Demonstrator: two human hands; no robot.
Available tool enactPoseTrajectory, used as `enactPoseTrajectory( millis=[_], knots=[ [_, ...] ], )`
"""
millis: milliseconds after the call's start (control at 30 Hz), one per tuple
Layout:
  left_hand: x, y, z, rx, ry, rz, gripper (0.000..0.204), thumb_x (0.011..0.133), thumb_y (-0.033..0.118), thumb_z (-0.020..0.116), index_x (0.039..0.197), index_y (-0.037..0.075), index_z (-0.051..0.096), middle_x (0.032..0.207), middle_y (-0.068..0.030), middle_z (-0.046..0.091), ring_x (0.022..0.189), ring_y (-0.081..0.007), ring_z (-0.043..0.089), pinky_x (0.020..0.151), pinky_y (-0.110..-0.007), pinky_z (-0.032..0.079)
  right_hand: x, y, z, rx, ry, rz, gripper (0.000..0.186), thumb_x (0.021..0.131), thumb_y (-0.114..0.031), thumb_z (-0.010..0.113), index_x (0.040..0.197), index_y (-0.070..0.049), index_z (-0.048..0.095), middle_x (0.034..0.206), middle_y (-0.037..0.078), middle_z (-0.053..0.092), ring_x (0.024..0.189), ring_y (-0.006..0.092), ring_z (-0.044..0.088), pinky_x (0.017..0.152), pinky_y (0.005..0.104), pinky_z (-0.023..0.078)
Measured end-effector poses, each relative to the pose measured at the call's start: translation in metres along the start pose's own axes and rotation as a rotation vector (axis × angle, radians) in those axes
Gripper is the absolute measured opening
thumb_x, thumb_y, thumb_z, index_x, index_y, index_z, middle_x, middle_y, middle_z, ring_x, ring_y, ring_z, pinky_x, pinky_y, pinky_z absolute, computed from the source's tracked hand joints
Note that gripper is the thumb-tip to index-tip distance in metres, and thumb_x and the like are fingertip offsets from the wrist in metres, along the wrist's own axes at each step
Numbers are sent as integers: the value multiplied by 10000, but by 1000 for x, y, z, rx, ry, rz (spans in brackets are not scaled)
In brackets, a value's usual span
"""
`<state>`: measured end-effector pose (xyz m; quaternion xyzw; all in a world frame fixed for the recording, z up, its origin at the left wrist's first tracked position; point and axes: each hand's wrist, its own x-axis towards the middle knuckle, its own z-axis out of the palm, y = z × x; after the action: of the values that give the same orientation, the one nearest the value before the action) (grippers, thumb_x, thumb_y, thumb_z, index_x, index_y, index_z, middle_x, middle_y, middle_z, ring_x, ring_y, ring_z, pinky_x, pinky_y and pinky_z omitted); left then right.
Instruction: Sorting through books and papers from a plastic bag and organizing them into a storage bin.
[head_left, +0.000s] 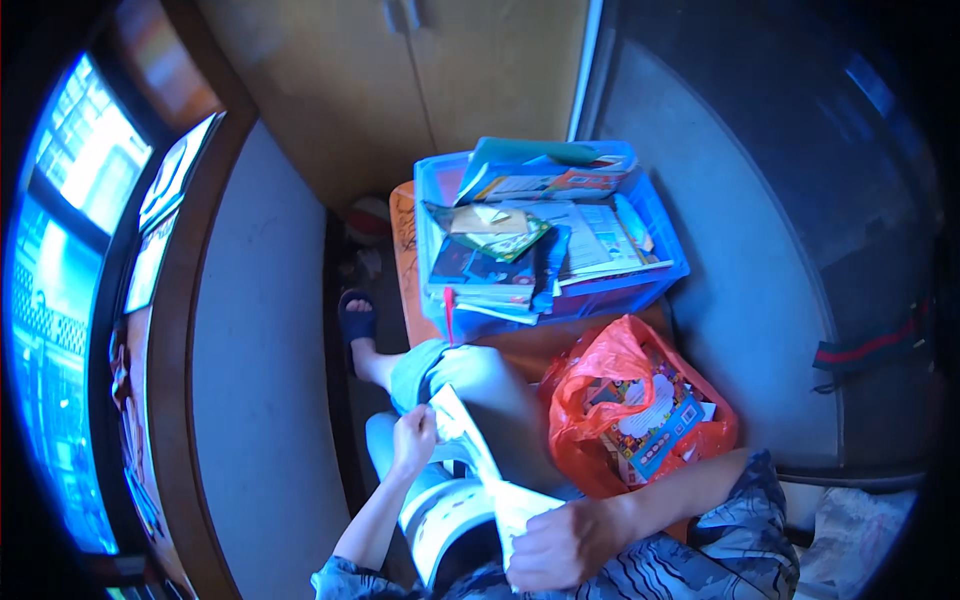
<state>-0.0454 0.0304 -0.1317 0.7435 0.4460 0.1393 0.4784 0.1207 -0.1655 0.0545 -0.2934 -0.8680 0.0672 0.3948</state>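
Observation:
My left hand (415,437) is closed on the upper end of a long white paper (460,430) over my lap. My right hand (550,540) grips its lower, wider part (515,500) near my body. Below the paper is a white rounded object with dark marks (430,510), partly hidden, too unclear to name. To the right of my hands lies an open red plastic bag (715,425) with colourful printed books or packets (650,430) inside.
Ahead, a blue plastic crate (665,260) of books and papers sits on an orange-brown surface (405,250). A wooden cabinet (495,70) stands behind, a window (70,270) and ledge (175,380) at left, a dark panel (840,190) at right, and a ball (365,220) low down.

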Motion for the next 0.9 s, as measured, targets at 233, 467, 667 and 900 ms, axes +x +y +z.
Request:
enactPoseTrajectory(
  millis=[233, 467, 667, 900],
  knots=[
    [-27, 16, 1, -46, 125, 106, 218, 915, 149, 562, 1041, -25, 522, 948, -172, 568, 902, -264, 583, 774, -366, 480, -19, 45, -9, -207, -314, 620, 75, 787, -167, 604, 805, -101, 573, 714, 26, 565, 704, 176, 594, 578, 323, 450],
    [-94, -3, -64, 302, 191, 208, 467, 630, -187, 475, 1020, 52, 571, 1141, -167, 530, 1112, -377, 489, 934, -443, 429, -14, 69, 27, -341, -280, 657, 85, 780, -125, 614, 826, -80, 557, 734, 37, 572, 719, 183, 601, 605, 330, 467],
    [-173, -8, -79, 752, -330, 202, 630, 733, -16, 628, 1321, 183, 516, 1428, -164, 392, 1370, -381, 278, 1111, -540, 229, 0, 71, 47, -279, -391, 706, 127, 811, -116, 587, 919, -52, 572, 779, 59, 593, 762, 210, 635, 620, 326, 505],
    [-138, 36, -74, 453, -17, 547, 215, 644, 15, 700, 843, 97, 700, 834, -34, 709, 786, -199, 691, 703, -317, 547, 8, 62, 58, -47, -339, 720, 237, 837, -108, 535, 1059, -64, 602, 820, 124, 614, 760, 295, 652, 669, 417, 522]
  ],
)
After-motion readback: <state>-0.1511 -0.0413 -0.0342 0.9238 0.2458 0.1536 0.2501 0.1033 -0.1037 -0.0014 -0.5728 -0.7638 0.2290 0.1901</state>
